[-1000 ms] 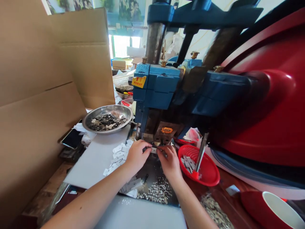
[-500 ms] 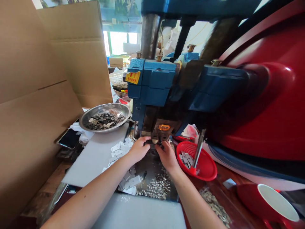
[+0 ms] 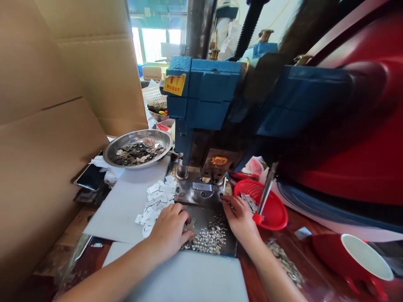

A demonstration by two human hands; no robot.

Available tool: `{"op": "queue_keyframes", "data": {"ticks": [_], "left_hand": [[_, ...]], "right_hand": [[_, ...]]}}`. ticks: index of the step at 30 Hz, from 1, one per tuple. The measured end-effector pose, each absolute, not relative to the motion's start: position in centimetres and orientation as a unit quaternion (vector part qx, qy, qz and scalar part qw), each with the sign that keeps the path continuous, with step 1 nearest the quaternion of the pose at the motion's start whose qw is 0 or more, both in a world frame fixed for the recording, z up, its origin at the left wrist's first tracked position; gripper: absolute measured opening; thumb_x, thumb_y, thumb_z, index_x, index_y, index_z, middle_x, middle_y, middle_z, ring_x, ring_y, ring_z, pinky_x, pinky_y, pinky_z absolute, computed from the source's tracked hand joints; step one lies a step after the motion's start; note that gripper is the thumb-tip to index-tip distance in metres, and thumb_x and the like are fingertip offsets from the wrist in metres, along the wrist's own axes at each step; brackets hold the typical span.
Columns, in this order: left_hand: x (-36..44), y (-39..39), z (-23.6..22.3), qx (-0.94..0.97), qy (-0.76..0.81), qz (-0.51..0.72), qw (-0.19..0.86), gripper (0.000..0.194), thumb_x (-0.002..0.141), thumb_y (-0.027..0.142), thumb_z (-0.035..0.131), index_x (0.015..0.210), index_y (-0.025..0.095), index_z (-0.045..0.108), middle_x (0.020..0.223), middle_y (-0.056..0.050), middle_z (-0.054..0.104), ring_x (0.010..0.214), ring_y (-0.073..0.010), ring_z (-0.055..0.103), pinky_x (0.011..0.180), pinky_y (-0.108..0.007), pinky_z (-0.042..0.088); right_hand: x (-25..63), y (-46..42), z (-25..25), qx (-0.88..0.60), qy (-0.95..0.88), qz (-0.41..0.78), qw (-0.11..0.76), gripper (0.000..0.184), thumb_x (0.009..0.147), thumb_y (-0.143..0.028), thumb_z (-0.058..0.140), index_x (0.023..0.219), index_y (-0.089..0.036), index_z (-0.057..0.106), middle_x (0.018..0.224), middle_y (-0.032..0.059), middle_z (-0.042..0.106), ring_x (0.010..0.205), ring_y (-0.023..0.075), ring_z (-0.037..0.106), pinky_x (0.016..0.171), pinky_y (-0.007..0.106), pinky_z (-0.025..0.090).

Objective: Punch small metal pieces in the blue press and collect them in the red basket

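Note:
My left hand (image 3: 170, 228) is over the metal base of a press, its thumb and fingers closed on a small flat metal piece (image 3: 191, 225) with a notched end. Beside the right end of the die block (image 3: 185, 193) is my right hand (image 3: 241, 216), fingers bent and tips brought together; what they hold, if anything, is hidden. A rectangular silver plate (image 3: 202, 186) lies on the raised middle of the die, under the blue press head (image 3: 208, 90). Tiny shiny metal bits (image 3: 209, 239) are scattered on the base between my hands.
White-grey plates (image 3: 157, 197) are heaped left of the die. Behind them stands a steel bowl (image 3: 138, 165) of dark metal pieces. A red basket (image 3: 277, 214), a metal lever (image 3: 267, 188) and a red mug (image 3: 333, 251) are right; cardboard (image 3: 47, 167) walls the left.
Both hands have drawn back from the die, uncovering the silver plate on it. My left hand has come down to the base and taken the small metal piece; my right has shifted right.

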State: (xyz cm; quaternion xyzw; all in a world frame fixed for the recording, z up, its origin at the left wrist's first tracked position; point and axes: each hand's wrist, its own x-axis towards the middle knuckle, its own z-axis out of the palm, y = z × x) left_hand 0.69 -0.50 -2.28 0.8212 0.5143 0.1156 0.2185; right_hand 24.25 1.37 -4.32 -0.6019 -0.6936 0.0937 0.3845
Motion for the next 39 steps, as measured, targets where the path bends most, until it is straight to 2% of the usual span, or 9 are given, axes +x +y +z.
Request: {"op": "queue_keyframes", "data": {"ticks": [5,9,16,19,23,27,31,36,39], "left_hand": [[1.2,-0.6,-2.5,0.804,0.515,0.159,0.251,0.010,0.072,0.025,0.068,0.080,0.022,0.063,0.091,-0.003,0.059,0.091,-0.0230,0.053,0.079,-0.035,0.039],[1.2,-0.7,-2.5,0.780,0.509,0.181,0.317,0.003,0.076,0.022,0.062,0.079,0.022,0.064,0.081,-0.001,0.065,0.080,-0.0198,0.057,0.073,-0.032,0.040],[1.1,-0.9,-3.1,0.773,0.484,0.247,0.328,0.016,0.083,0.025,0.055,0.094,0.024,0.067,0.087,-0.003,0.067,0.084,-0.0206,0.059,0.078,-0.034,0.043],[0.9,-0.8,-3.2,0.779,0.469,0.260,0.326,0.017,0.085,0.026,0.052,0.092,0.024,0.068,0.087,-0.004,0.066,0.085,-0.0201,0.059,0.079,-0.034,0.045],[0.8,-0.8,-3.3,0.776,0.461,0.274,0.333,0.020,0.086,0.026,0.050,0.092,0.024,0.068,0.090,-0.005,0.063,0.085,-0.0186,0.059,0.080,-0.032,0.047],[0.7,-0.8,-3.2,0.774,0.461,0.276,0.336,0.019,0.085,0.025,0.050,0.092,0.024,0.068,0.090,-0.004,0.063,0.085,-0.0182,0.059,0.080,-0.031,0.047],[0.7,-0.7,-3.1,0.772,0.462,0.281,0.334,0.018,0.085,0.024,0.051,0.091,0.023,0.068,0.090,-0.004,0.062,0.085,-0.0176,0.059,0.080,-0.031,0.047],[0.6,-0.7,-3.2,0.774,0.463,0.284,0.327,0.018,0.085,0.022,0.052,0.091,0.023,0.068,0.090,-0.003,0.062,0.084,-0.0168,0.059,0.079,-0.030,0.046],[0.5,-0.7,-3.3,0.774,0.462,0.287,0.323,0.017,0.085,0.022,0.052,0.090,0.023,0.068,0.089,-0.003,0.062,0.083,-0.0167,0.059,0.079,-0.029,0.047]], "right_hand": [[23.9,1.5,-4.9,-0.579,-0.756,-0.010,0.306,0.025,0.089,-0.030,0.044,0.098,-0.021,0.066,0.089,0.0065,0.066,0.084,0.0201,0.059,0.077,0.036,0.048],[23.8,0.9,-5.5,-0.576,-0.772,-0.056,0.265,0.025,0.090,-0.031,0.045,0.098,-0.022,0.068,0.093,0.0066,0.064,0.087,0.0202,0.057,0.079,0.035,0.048],[24.4,0.3,-6.2,-0.579,-0.770,-0.080,0.255,0.026,0.089,-0.032,0.048,0.106,-0.022,0.066,0.097,0.0076,0.064,0.091,0.0213,0.057,0.080,0.037,0.049],[24.6,0.2,-6.2,-0.578,-0.771,-0.070,0.259,0.024,0.089,-0.031,0.047,0.101,-0.023,0.067,0.097,0.0068,0.064,0.090,0.0203,0.057,0.082,0.036,0.048],[24.6,0.2,-6.2,-0.580,-0.768,-0.078,0.260,0.027,0.090,-0.033,0.047,0.107,-0.024,0.065,0.095,0.0067,0.064,0.088,0.0206,0.058,0.080,0.037,0.049],[24.5,0.3,-6.1,-0.577,-0.773,-0.078,0.254,0.025,0.090,-0.033,0.047,0.101,-0.023,0.067,0.094,0.0068,0.063,0.088,0.0205,0.057,0.080,0.036,0.049],[24.5,0.4,-6.2,-0.577,-0.771,-0.088,0.255,0.027,0.089,-0.033,0.049,0.106,-0.021,0.065,0.095,0.0079,0.062,0.090,0.0216,0.057,0.080,0.037,0.049],[24.5,0.4,-6.5,-0.576,-0.768,-0.056,0.272,0.022,0.089,-0.033,0.049,0.095,-0.020,0.066,0.094,0.0067,0.064,0.090,0.0201,0.059,0.082,0.037,0.049],[24.6,0.4,-6.7,-0.578,-0.762,-0.049,0.289,0.023,0.090,-0.033,0.048,0.099,-0.020,0.064,0.095,0.0067,0.064,0.089,0.0195,0.060,0.081,0.036,0.050]]}}
